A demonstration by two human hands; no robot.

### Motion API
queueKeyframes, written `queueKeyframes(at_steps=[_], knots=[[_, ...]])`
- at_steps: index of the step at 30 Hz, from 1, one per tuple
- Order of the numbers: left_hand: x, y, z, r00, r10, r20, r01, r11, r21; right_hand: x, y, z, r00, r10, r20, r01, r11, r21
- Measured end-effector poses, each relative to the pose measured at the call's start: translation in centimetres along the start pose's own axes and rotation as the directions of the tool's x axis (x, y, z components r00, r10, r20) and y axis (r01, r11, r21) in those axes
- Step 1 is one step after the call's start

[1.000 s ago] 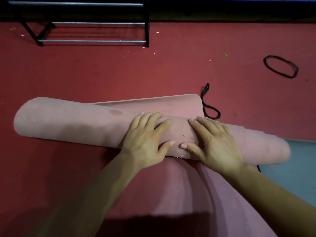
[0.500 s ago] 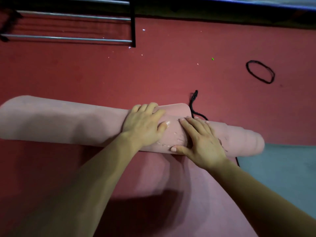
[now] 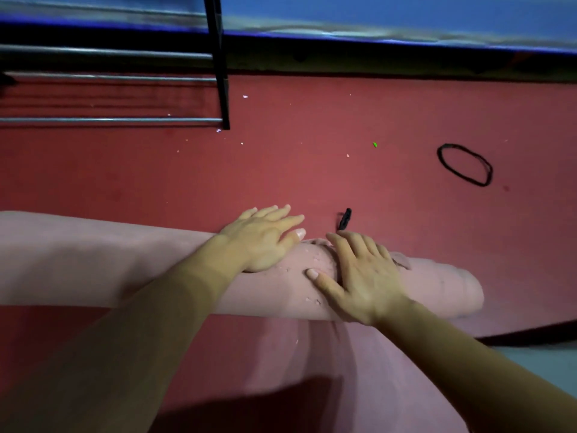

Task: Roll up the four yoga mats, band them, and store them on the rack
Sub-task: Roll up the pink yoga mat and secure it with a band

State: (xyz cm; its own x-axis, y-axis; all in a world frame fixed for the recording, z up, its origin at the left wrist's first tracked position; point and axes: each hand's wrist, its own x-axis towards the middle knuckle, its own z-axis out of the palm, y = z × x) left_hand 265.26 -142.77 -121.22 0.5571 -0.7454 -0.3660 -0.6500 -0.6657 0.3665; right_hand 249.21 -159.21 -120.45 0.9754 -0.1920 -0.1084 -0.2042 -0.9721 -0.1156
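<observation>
Pink mat (image 3: pixel 93 260) now covers its flap, left hand (image 3: pixel 262 242) and right hand (image 3: pixel 365 279) pressing, fingers (image 3: pixel 274 215) straight

A pale pink mat (image 3: pixel 93 260) lies on red floor (image 3: pixel 312 176) near black bands (image 3: pixel 465 165), a black-and-silver rack (image 3: pixel 218 73) and a grey-blue mat (image 3: pixel 543 360)

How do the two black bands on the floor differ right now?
The right band lies fully in view as an open oval, apart from the pink mat roll. The middle band shows only a short bunched end at the roll's far edge; the rest is hidden. Both are black, on the red floor.
</observation>
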Motion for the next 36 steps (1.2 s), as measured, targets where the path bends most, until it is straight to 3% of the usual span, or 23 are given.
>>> queueKeyframes(at_steps=[3,7,9,11,13,15,17,22,26,30,34,36], knots=[[0.6,-0.2,-0.3,0.998,0.027,0.06,-0.025,0.999,-0.033,0.2,-0.1,0.0,1.0,0.019,0.002,-0.019,1.0,0.017],[1.5,0.5,-0.3,0.993,0.056,-0.101,-0.054,0.998,0.027,0.8,0.0,0.1,1.0,0.023,0.009,-0.023,1.0,0.002],[1.5,1.7,0.1,0.986,0.01,-0.166,-0.02,0.998,-0.059,1.1,0.0,-0.1,0.998,0.055,-0.011,-0.055,0.998,-0.007],[1.6,2.5,0.5,0.996,-0.034,-0.084,0.019,0.985,-0.171,1.0,-0.2,-0.2,0.994,0.097,-0.042,-0.097,0.995,-0.01],[2.1,2.7,0.6,0.999,-0.042,0.009,0.043,0.985,-0.167,0.7,-0.3,0.0,0.988,0.13,-0.079,-0.13,0.991,0.006],[2.9,2.8,0.2,1.0,-0.006,-0.002,0.006,0.991,-0.13,0.7,0.1,0.0,0.983,0.158,-0.096,-0.156,0.987,0.031],[3.7,3.4,-0.1,0.995,0.003,-0.1,-0.011,0.997,-0.073,0.9,0.8,-0.3,0.979,0.169,-0.113,-0.166,0.986,0.031],[4.7,5.6,0.2,0.968,-0.218,-0.122,0.187,0.957,-0.224,1.7,2.2,-0.4,0.969,0.233,-0.084,-0.224,0.969,0.104],[4.5,5.3,0.9,0.981,-0.073,-0.178,0.043,0.985,-0.165,1.9,2.6,0.2,0.972,0.199,-0.123,-0.182,0.974,0.137],[5.5,5.2,0.4,0.978,0.037,-0.203,-0.055,0.995,-0.082,3.6,3.6,-0.3,0.974,0.224,0.015,-0.223,0.958,0.18],[7.4,5.3,-0.1,0.979,-0.011,-0.202,0.002,0.999,-0.044,6.6,6.1,-1.4,0.963,0.253,0.092,-0.269,0.913,0.308],[8.2,5.2,-0.3,0.979,-0.036,-0.201,0.034,0.999,-0.009,7.9,6.8,-1.7,0.958,0.249,0.143,-0.28,0.918,0.28]])
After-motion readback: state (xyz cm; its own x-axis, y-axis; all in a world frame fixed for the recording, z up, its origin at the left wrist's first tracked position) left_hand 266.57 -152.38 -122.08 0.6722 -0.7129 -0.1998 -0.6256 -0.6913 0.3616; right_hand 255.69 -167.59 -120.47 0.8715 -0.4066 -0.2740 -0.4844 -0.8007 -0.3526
